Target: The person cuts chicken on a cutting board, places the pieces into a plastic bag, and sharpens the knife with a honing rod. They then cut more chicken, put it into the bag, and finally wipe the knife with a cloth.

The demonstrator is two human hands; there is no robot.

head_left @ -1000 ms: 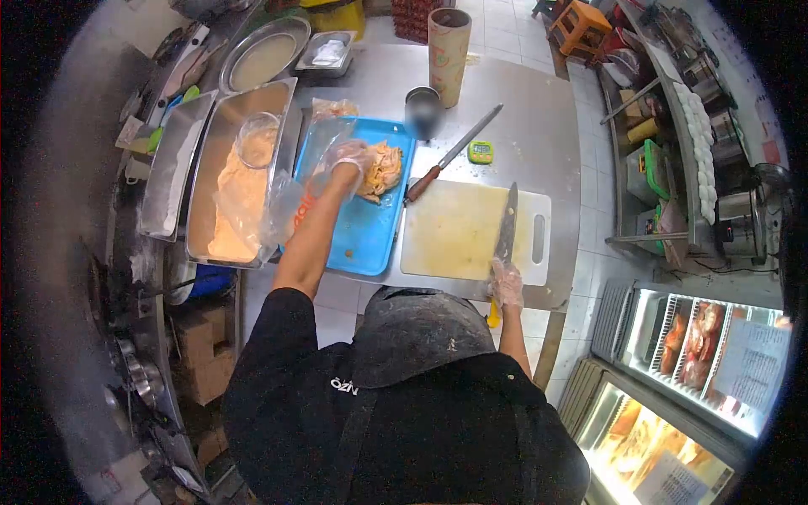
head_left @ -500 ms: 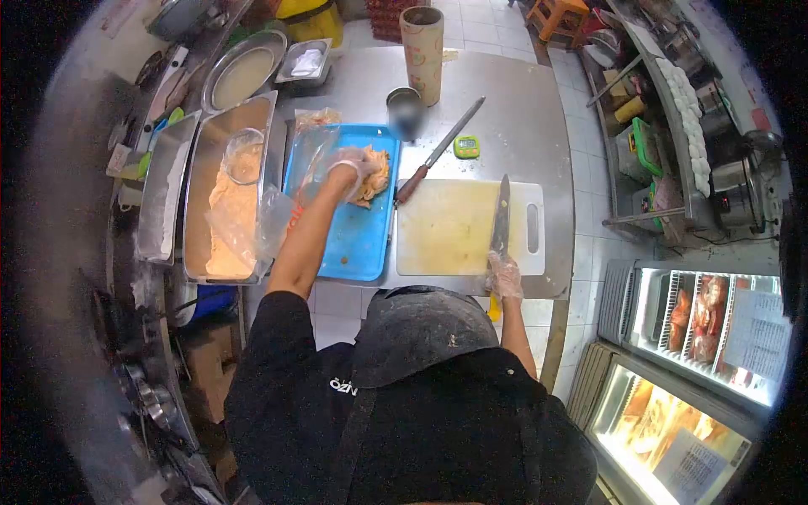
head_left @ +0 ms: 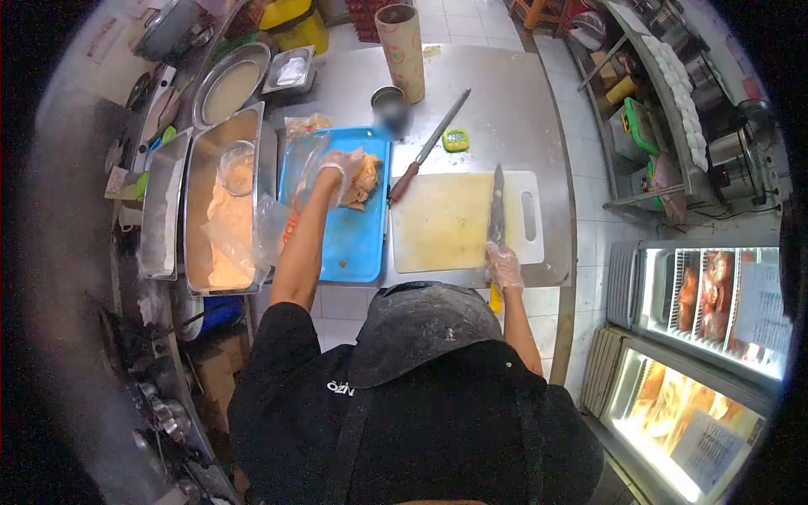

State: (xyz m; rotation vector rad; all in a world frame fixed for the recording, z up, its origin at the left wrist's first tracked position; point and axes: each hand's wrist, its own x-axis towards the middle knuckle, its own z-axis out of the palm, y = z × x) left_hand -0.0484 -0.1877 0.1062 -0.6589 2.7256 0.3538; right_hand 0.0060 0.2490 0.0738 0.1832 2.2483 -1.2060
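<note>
My left hand (head_left: 340, 165), in a clear plastic glove, is over the upper part of a blue tray (head_left: 358, 252). Its fingers press into a pile of pale orange raw meat (head_left: 364, 181), partly hiding it. A clear plastic bag (head_left: 305, 168) lies along the tray's left side beside that wrist. My right hand (head_left: 504, 266), gloved too, is wrapped around the yellow handle of a long knife (head_left: 497, 206). The blade lies over the right part of a yellowed white cutting board (head_left: 438, 223), pointing away from me.
A sharpening steel (head_left: 441, 129), a green timer (head_left: 455, 140), a dark cup (head_left: 390, 109) and a tall patterned roll (head_left: 401, 55) stand beyond the board. Left of the tray, a deep metal pan (head_left: 195, 240) holds orange powder and a sieve (head_left: 238, 172). Lit display fridges (head_left: 715, 295) are at right.
My left hand has shifted slightly left over the meat, showing more of the pile. The right hand keeps the knife in nearly the same place. The whole view has moved a little.
</note>
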